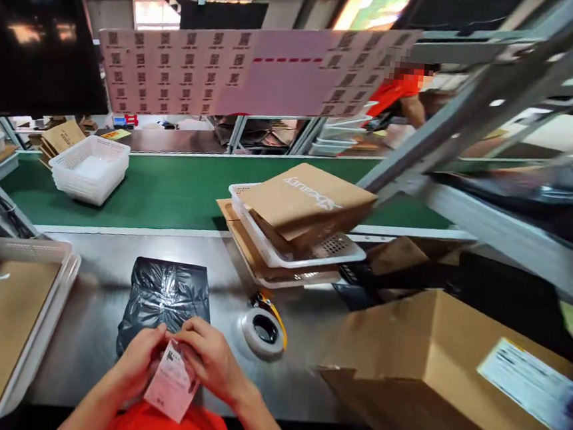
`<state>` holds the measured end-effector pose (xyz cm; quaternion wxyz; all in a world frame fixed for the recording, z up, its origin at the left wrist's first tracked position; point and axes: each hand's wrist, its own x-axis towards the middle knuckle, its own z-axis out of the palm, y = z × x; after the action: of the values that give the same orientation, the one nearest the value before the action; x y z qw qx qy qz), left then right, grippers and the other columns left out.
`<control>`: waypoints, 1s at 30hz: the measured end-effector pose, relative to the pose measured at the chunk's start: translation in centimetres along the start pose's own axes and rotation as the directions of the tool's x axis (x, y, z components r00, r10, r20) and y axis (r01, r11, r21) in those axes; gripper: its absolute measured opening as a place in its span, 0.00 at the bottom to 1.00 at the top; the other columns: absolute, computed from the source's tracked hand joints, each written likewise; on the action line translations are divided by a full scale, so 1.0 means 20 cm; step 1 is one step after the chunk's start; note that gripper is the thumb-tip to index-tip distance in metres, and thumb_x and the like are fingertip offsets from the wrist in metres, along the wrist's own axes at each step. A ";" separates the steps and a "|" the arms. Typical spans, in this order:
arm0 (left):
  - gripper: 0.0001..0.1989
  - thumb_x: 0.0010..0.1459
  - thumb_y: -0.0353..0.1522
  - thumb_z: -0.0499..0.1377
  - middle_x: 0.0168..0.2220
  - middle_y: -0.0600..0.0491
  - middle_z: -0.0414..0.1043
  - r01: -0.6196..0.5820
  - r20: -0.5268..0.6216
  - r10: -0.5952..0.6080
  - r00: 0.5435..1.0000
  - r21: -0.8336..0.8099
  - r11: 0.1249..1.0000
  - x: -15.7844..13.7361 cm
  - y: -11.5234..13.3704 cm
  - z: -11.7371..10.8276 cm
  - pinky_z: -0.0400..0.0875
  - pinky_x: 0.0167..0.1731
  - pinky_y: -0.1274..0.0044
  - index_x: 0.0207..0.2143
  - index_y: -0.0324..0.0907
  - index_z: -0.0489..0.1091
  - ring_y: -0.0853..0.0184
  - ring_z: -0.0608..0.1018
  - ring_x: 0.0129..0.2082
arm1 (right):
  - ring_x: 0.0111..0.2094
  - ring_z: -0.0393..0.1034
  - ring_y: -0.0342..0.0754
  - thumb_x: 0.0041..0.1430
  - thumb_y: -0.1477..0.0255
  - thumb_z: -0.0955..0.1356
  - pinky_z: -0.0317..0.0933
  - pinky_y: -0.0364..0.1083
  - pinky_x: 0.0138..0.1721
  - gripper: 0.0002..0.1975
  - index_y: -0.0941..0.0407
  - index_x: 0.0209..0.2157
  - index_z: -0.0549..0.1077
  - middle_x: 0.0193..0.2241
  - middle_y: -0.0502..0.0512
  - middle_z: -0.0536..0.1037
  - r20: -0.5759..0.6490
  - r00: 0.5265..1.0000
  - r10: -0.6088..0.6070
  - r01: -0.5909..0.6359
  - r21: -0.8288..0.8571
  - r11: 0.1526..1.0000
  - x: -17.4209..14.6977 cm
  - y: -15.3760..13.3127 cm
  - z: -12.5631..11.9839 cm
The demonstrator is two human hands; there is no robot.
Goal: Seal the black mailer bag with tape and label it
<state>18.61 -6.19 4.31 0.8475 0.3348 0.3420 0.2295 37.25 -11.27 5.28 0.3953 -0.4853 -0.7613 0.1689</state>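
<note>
1. Two hands on one item: my left hand (141, 356) and right hand (211, 359) both pinch a small printed label (171, 385), fingers curled shut on its top edge. The label hangs at the near table edge, over my orange shirt (167, 429).
2. The black poly bag (163, 301) lies flat on the grey table (95, 332), just beyond my knuckles; my fingers overlap its near edge, contact hard to confirm.
3. A tape roll (265, 330) sits just right of the bag, near my right hand but apart from it.
4. Left side: a tray with a brown mailer (1, 324) takes up the table corner, with a bare strip of table between it and the bag.
5. Right side: a large cardboard box (453, 370) crowds in, its corner close to the tape roll.
6. Ahead: stacked white trays carrying a brown mailer (307, 207) overhang the table's far edge; behind them runs the green conveyor (168, 191), with a white basket stack (90, 168) on it.
7. Hard to read: label print is blurred; the box label is smeared; the left tray and box are cut off by the frame. The person in orange (397, 91) at the far side is mostly hidden behind the hanging code sheet (239, 70).
</note>
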 end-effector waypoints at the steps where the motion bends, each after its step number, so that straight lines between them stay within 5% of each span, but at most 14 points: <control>1: 0.30 0.49 0.57 0.71 0.25 0.50 0.76 0.035 -0.004 -0.035 0.999 -0.055 0.998 0.00 0.00 0.00 0.70 0.34 0.75 0.28 0.37 0.77 0.66 0.76 0.27 | 0.37 0.75 0.48 0.73 0.71 0.65 0.69 0.45 0.37 0.12 0.55 0.46 0.81 0.37 0.57 0.79 0.001 0.999 -0.042 0.042 -0.008 0.999 0.00 0.01 -0.01; 4: 0.24 0.44 0.47 0.77 0.26 0.51 0.76 0.153 -0.007 -0.155 0.988 -0.124 0.980 0.00 0.04 0.01 0.72 0.37 0.73 0.29 0.37 0.76 0.67 0.77 0.27 | 0.43 0.75 0.50 0.72 0.71 0.66 0.72 0.46 0.42 0.11 0.53 0.46 0.81 0.43 0.58 0.78 -0.025 0.987 -0.161 0.161 -0.023 0.987 0.01 0.03 -0.03; 8: 0.22 0.40 0.42 0.78 0.25 0.57 0.72 0.237 -0.001 -0.237 0.972 -0.004 0.972 -0.02 0.09 0.02 0.68 0.31 0.75 0.28 0.39 0.73 0.70 0.73 0.25 | 0.46 0.74 0.48 0.73 0.67 0.67 0.70 0.47 0.45 0.10 0.50 0.46 0.82 0.46 0.56 0.77 -0.049 0.962 -0.270 0.268 -0.037 0.963 0.00 0.03 -0.07; 16: 0.25 0.38 0.47 0.76 0.20 0.61 0.65 0.159 -0.135 -0.142 0.981 0.129 0.979 0.00 0.01 -0.05 0.54 0.21 0.80 0.26 0.41 0.68 0.75 0.64 0.19 | 0.47 0.78 0.46 0.72 0.74 0.65 0.62 0.55 0.64 0.08 0.54 0.44 0.77 0.41 0.55 0.85 -0.011 0.923 -0.384 0.383 -0.046 0.922 -0.12 -0.14 -0.18; 19: 0.26 0.41 0.51 0.71 0.20 0.62 0.64 0.120 -0.324 -0.042 0.945 0.224 0.967 0.00 -0.01 -0.23 0.58 0.22 0.80 0.28 0.44 0.65 0.73 0.66 0.19 | 0.37 0.79 0.43 0.69 0.80 0.66 0.65 0.53 0.62 0.12 0.54 0.49 0.75 0.38 0.54 0.85 -0.084 0.947 -0.311 0.310 -0.024 0.950 -0.20 -0.24 -0.26; 21: 0.24 0.44 0.53 0.66 0.21 0.60 0.66 0.093 -0.470 0.093 0.878 0.357 0.930 -0.03 -0.03 -0.40 0.65 0.23 0.78 0.29 0.45 0.66 0.69 0.70 0.21 | 0.36 0.80 0.45 0.68 0.82 0.66 0.70 0.53 0.56 0.14 0.53 0.51 0.75 0.38 0.55 0.85 -0.131 0.960 -0.246 0.247 -0.013 0.969 -0.21 -0.27 -0.32; 23: 0.21 0.48 0.53 0.61 0.23 0.56 0.70 0.108 -0.564 0.281 0.777 0.558 0.823 -0.07 -0.04 -0.55 0.69 0.26 0.74 0.30 0.45 0.68 0.64 0.74 0.25 | 0.38 0.80 0.47 0.67 0.81 0.66 0.72 0.51 0.48 0.14 0.53 0.50 0.76 0.38 0.56 0.85 -0.134 0.977 -0.167 0.172 0.023 0.985 -0.18 -0.25 -0.38; 25: 0.19 0.53 0.51 0.57 0.26 0.53 0.74 0.153 -0.549 0.420 0.723 0.720 0.677 -0.11 -0.06 -0.68 0.70 0.28 0.72 0.31 0.45 0.70 0.59 0.77 0.29 | 0.37 0.79 0.48 0.67 0.79 0.68 0.72 0.47 0.42 0.10 0.53 0.45 0.77 0.36 0.56 0.84 -0.087 0.996 -0.035 0.042 0.078 0.996 -0.11 -0.18 -0.41; 27: 0.18 0.56 0.49 0.54 0.28 0.51 0.76 0.158 -0.471 0.449 0.760 0.803 0.575 -0.14 -0.09 -0.74 0.70 0.30 0.72 0.32 0.45 0.72 0.58 0.79 0.31 | 0.35 0.77 0.47 0.64 0.75 0.70 0.71 0.44 0.38 0.06 0.55 0.41 0.79 0.34 0.55 0.84 0.048 0.989 0.142 -0.148 0.132 0.980 -0.01 -0.06 -0.41; 30: 0.18 0.60 0.48 0.52 0.26 0.53 0.76 0.122 -0.368 0.427 0.826 0.856 0.502 -0.15 -0.13 -0.76 0.69 0.32 0.71 0.31 0.45 0.71 0.58 0.79 0.30 | 0.32 0.74 0.46 0.57 0.75 0.70 0.69 0.43 0.36 0.07 0.57 0.39 0.80 0.33 0.53 0.82 0.338 0.873 0.351 -0.408 0.111 0.906 0.16 0.15 -0.33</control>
<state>5.92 -3.54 -4.49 0.4137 0.6578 0.5991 0.1931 43.42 -7.92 8.99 0.2717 -0.5556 -0.6849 0.3852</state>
